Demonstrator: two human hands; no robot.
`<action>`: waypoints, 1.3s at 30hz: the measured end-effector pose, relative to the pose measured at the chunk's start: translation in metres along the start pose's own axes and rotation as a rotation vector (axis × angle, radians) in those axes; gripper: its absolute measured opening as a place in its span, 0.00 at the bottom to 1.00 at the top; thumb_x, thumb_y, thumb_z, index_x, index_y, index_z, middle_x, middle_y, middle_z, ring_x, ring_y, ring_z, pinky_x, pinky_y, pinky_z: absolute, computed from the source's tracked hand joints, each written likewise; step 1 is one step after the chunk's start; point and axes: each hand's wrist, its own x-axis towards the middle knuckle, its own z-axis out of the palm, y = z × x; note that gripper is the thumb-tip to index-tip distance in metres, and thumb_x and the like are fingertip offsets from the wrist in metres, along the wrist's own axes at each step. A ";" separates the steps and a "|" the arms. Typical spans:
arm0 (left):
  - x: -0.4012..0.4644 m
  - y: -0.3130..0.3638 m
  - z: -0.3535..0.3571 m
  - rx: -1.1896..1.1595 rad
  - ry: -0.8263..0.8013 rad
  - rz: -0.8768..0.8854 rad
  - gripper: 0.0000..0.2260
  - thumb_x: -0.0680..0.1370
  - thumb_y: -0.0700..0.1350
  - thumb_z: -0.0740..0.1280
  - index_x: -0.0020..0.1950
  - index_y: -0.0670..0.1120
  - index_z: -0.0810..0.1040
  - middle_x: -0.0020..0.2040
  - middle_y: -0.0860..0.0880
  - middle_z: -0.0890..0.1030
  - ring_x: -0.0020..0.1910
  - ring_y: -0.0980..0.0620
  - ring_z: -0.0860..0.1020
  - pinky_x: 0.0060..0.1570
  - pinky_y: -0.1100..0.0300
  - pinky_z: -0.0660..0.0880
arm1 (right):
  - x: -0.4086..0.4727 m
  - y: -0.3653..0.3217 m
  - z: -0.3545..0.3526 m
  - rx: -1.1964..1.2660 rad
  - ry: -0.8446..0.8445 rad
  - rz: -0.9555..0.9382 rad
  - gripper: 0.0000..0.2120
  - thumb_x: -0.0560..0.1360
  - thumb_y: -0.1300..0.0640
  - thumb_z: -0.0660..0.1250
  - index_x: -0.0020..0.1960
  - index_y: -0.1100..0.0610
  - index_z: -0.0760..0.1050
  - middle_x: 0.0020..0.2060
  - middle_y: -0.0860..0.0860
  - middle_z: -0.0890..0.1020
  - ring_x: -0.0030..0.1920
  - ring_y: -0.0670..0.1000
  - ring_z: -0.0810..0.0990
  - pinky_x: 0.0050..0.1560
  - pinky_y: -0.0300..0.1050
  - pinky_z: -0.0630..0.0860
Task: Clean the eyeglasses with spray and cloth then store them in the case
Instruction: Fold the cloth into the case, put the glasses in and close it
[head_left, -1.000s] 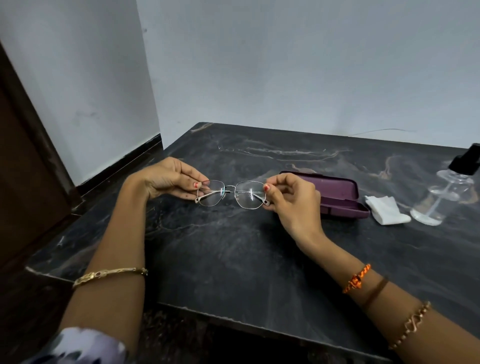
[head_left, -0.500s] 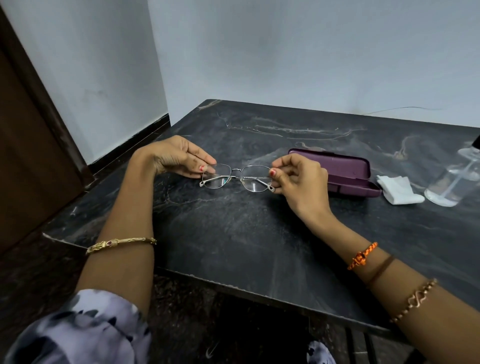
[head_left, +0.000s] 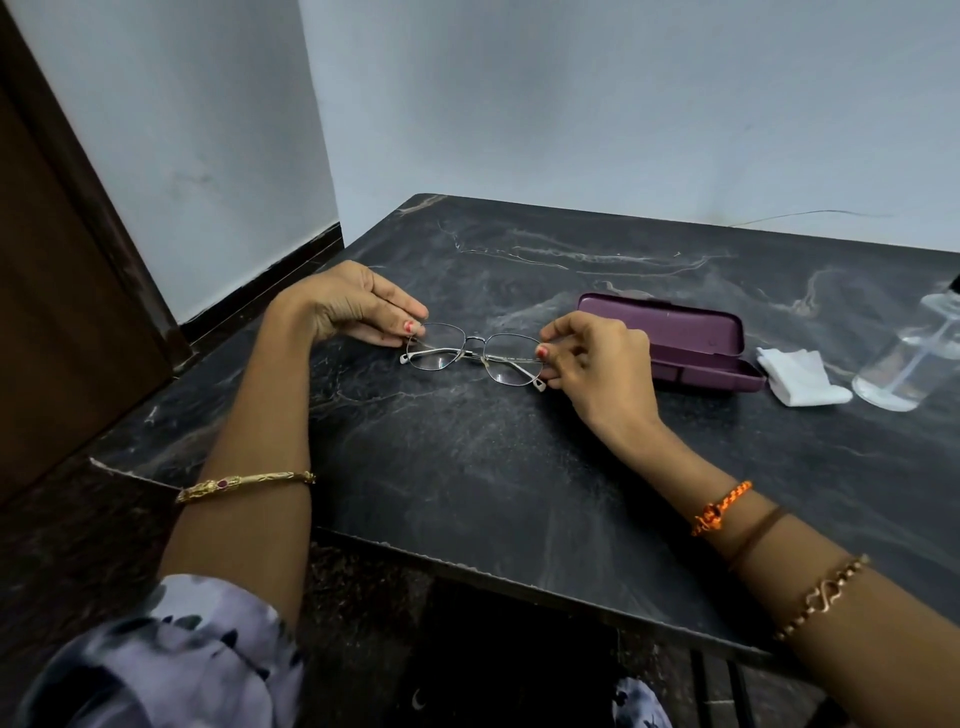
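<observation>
The left hand pinches the left end of the glasses between thumb and fingertips, and the right hand pinches the right end the same way, its other fingers curled. The one pair of glasses, temples folded, sits just over the dark table between the hands. To the right lie one closed purple case, one white cloth and one clear spray bottle.

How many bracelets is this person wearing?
4: a gold bangle on the left forearm; an orange thread band, a thin brown band and a gold chain bracelet on the right.
</observation>
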 end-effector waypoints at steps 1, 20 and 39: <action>0.000 0.000 0.001 -0.010 0.014 -0.004 0.10 0.66 0.30 0.69 0.44 0.41 0.80 0.32 0.48 0.85 0.35 0.55 0.83 0.29 0.67 0.78 | 0.000 0.000 0.000 -0.016 0.001 -0.010 0.02 0.73 0.65 0.66 0.44 0.61 0.78 0.28 0.45 0.78 0.34 0.50 0.83 0.45 0.53 0.81; 0.001 0.015 0.029 0.122 0.471 0.205 0.06 0.69 0.41 0.72 0.42 0.40 0.80 0.26 0.52 0.81 0.26 0.59 0.78 0.30 0.69 0.77 | -0.010 -0.024 -0.017 -0.342 0.283 -0.443 0.09 0.74 0.58 0.64 0.42 0.62 0.78 0.33 0.58 0.80 0.31 0.59 0.78 0.28 0.48 0.74; 0.043 0.073 0.168 0.469 0.525 0.397 0.14 0.73 0.46 0.68 0.54 0.39 0.76 0.55 0.40 0.80 0.55 0.43 0.76 0.57 0.50 0.73 | 0.010 0.050 -0.152 -0.591 0.328 0.224 0.10 0.70 0.64 0.60 0.36 0.70 0.75 0.37 0.69 0.80 0.42 0.68 0.78 0.37 0.49 0.68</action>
